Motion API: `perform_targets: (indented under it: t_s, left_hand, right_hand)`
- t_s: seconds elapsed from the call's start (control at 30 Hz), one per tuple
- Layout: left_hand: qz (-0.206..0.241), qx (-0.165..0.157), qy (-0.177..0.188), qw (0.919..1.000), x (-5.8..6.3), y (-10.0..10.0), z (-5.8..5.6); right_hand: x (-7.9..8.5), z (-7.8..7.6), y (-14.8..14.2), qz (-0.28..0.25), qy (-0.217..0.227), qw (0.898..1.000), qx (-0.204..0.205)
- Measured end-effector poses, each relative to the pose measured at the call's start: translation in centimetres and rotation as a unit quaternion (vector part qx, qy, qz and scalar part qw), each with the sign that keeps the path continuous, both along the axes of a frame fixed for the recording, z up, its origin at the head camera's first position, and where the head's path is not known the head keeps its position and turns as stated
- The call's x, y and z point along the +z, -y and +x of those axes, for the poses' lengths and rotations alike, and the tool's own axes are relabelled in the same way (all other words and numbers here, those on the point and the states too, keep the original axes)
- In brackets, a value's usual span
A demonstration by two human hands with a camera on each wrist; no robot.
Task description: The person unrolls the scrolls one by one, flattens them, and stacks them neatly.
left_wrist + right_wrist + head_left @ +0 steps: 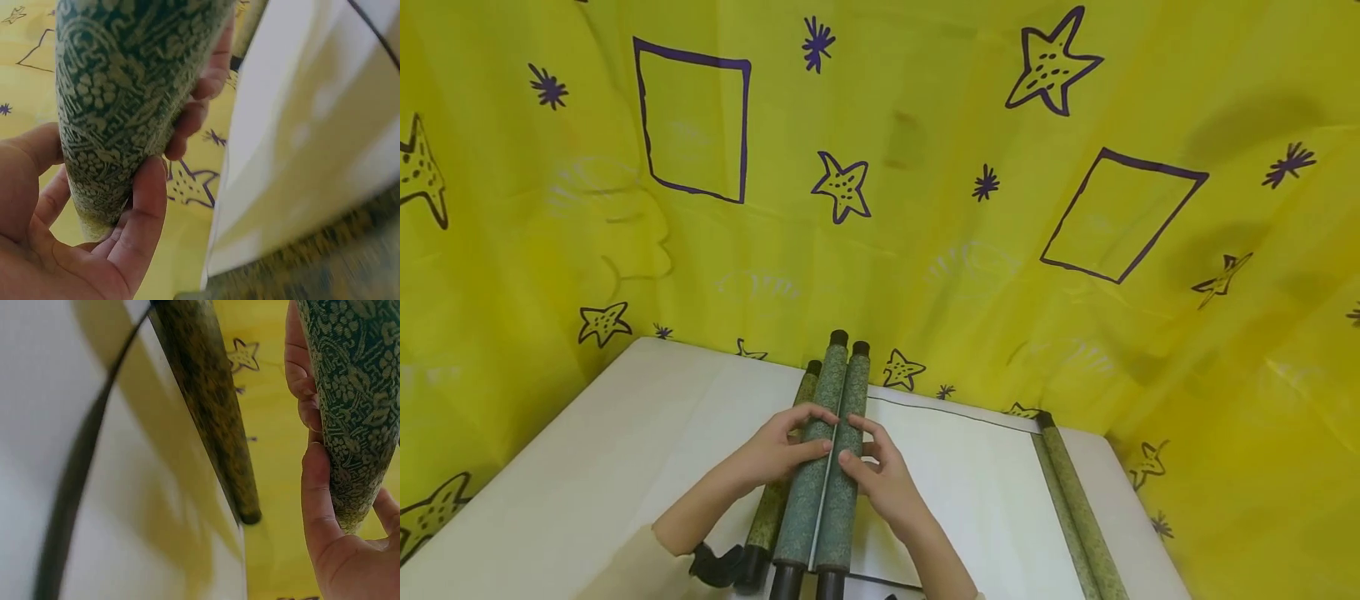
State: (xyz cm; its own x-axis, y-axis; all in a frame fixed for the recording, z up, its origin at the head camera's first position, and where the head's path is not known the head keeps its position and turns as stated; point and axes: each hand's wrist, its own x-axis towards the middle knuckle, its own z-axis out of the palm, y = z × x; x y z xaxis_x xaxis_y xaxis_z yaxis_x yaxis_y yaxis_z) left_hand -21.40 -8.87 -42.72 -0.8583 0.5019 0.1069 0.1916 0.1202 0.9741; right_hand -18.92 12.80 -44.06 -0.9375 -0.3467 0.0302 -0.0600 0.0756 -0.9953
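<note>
A green patterned hanging scroll with black end knobs is held lengthwise above the table, wound into a left roll [797,512] and a right roll [841,517] side by side with a narrow pale strip between. My left hand [775,450] grips the left roll, thumb and fingertips on its near face. The right hand [887,479] holds the right roll the same way. In the left wrist view, the left hand's fingers [147,212] curl round the patterned cloth [119,94]. The right wrist view shows the right hand [350,562] against the same cloth [356,381].
Beneath lies another scroll, its white sheet [962,483] spread between an olive roll [767,508] on the left and another olive roll [1078,508] on the right. The white table [602,458] meets a yellow curtain [910,275] printed with stars. A black strap [717,565] is by the left wrist.
</note>
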Motion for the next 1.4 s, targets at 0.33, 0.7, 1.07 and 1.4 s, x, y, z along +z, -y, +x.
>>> perform_targets:
  t_s: [0.33, 0.7, 1.07, 1.4]
  left_hand:
    - [0.039, 0.007, -0.018, 0.9991, 0.8, -2.2, -1.3]
    - [0.048, 0.003, 0.009, 0.9988, 0.2, -2.2, -0.7]
    - [0.046, 0.004, -0.014, 0.9988, 1.1, -1.9, -0.5]
    - [0.039, 0.016, -0.016, 0.999, 1.7, -1.7, -0.2]
  right_hand:
    - [1.0, -1.0, -3.3, -0.007, 0.005, 1.0, -0.012]
    - [0.1, -0.4, -4.0, 0.03, 0.015, 0.999, 0.002]
    - [0.0, -0.6, -4.1, 0.046, 0.023, 0.999, 0.006]
    - [0.5, -0.3, -4.2, 0.042, 0.023, 0.999, -0.005]
